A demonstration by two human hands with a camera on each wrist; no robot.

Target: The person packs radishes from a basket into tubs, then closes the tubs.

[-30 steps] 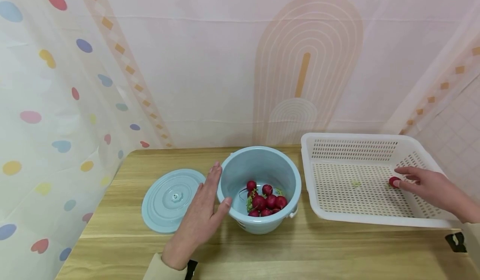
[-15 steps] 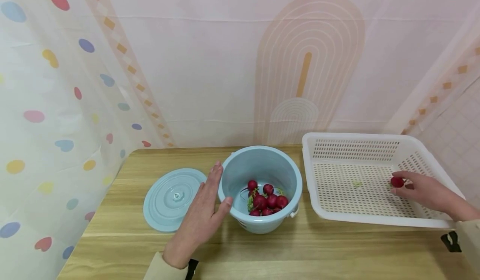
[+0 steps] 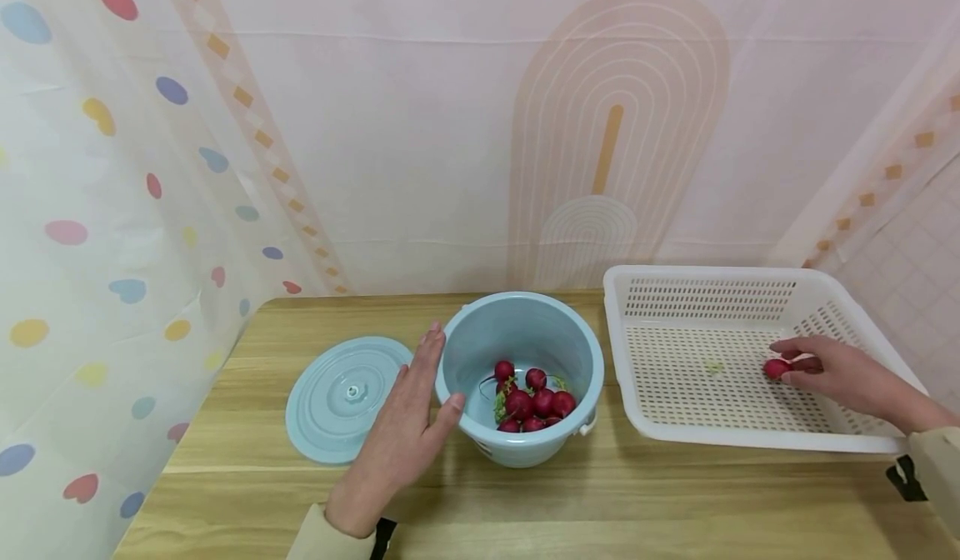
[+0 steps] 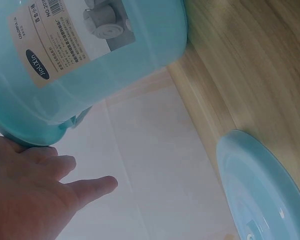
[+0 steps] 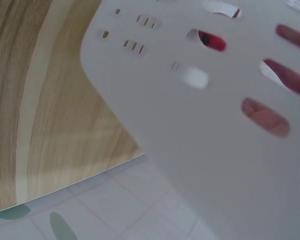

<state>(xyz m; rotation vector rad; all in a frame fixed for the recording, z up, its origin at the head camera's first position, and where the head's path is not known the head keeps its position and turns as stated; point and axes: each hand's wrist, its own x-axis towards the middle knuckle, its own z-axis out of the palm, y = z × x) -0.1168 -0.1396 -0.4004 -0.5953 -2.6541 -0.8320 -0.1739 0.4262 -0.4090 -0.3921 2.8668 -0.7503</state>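
Inside the white basket [image 3: 750,439], the right hand [image 3: 843,374] pinches a radish [image 3: 776,368]; left hand [image 3: 397,443] flat.

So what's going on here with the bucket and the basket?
A person sits at a wooden table. The left hand rests flat against the side of a light blue bucket that holds a pile of radishes; its lid lies on the table beside it. The right hand reaches into the white perforated basket and pinches a single radish just above its floor.
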